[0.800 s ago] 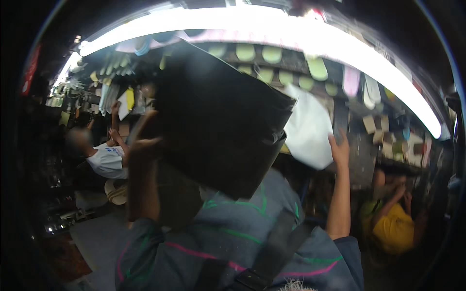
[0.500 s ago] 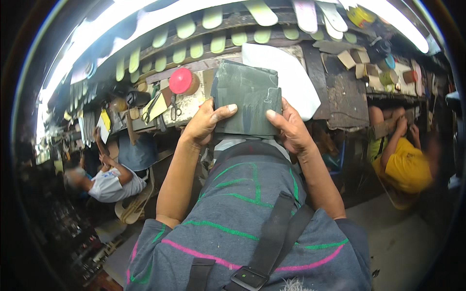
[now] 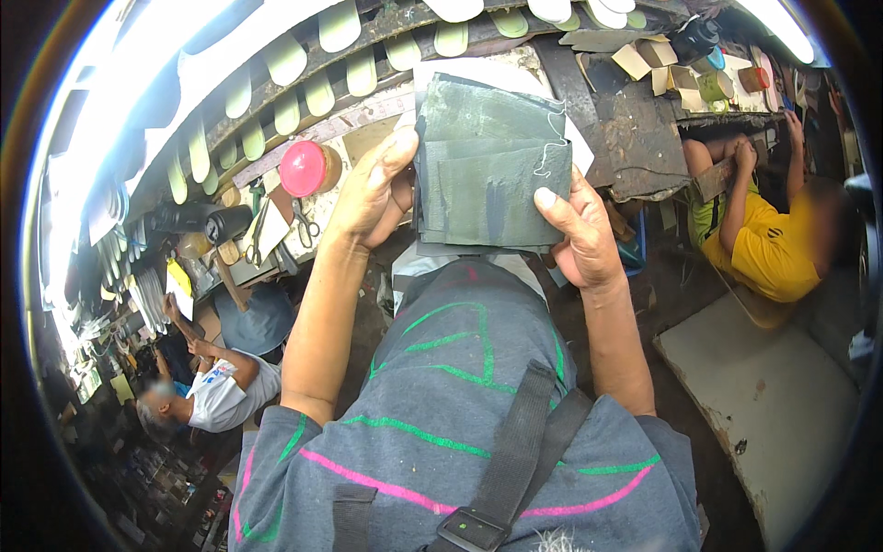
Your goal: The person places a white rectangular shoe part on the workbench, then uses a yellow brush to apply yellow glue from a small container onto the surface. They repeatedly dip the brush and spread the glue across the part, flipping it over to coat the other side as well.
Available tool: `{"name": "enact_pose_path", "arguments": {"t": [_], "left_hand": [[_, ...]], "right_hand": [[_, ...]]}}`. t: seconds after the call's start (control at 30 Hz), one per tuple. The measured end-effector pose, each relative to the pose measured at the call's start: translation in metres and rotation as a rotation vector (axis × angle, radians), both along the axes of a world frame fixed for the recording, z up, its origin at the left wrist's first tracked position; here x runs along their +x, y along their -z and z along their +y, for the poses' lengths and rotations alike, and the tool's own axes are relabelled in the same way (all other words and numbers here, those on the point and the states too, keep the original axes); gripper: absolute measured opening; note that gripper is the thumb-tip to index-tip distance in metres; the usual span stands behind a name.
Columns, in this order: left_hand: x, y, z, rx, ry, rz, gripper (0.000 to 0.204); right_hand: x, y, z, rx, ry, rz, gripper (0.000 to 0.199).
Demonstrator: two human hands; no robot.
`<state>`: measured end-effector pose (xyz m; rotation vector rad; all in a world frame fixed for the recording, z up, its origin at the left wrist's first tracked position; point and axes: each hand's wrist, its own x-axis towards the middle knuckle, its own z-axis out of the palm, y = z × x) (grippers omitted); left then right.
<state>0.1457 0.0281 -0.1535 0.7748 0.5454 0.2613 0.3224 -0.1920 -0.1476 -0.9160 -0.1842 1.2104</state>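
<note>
A stack of dark green, roughly square sheets [image 3: 497,193] is held up in front of my body, its layers slightly out of line. Loose white thread lies across its upper right part. My right hand [image 3: 589,230] grips the right edge, thumb on top and fingers partly hidden behind. Along the left edge, my left hand [image 3: 375,189] is closed against the stack, its thumb pointing up beside the edge and its fingers bent. What the sheets are made of I cannot tell. A white sheet [image 3: 501,75] lies behind the stack on the bench.
Scissors [image 3: 303,224] and a red-lidded jar [image 3: 308,168] are on the bench at left. Pale sole-shaped pieces [image 3: 340,28] line the racks above. One person [image 3: 230,391] sits at left, another in yellow [image 3: 768,244] at right. A grey board [image 3: 754,396] is at lower right.
My left thumb has slid off the stack's face to its left edge. The stack has risen slightly and its layers look more fanned. The whole view has shifted.
</note>
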Motion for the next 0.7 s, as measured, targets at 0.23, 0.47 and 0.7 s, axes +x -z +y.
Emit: {"name": "enact_pose_path", "arguments": {"t": [0.23,0.47,0.7], "left_hand": [[0.015,-0.001,-0.001,0.237,0.022,0.136,0.045],[0.035,-0.011,-0.061,1.246,0.447,-0.088,0.054],[0.014,-0.021,-0.048,1.801,0.128,-0.069,0.057]], "right_hand": [[-0.015,0.019,0.019,-0.528,0.104,-0.841,0.092],[-0.025,0.020,0.012,0.037,0.201,0.223,0.078],[-0.002,0.009,0.004,0.251,0.215,0.461,0.080]]}}
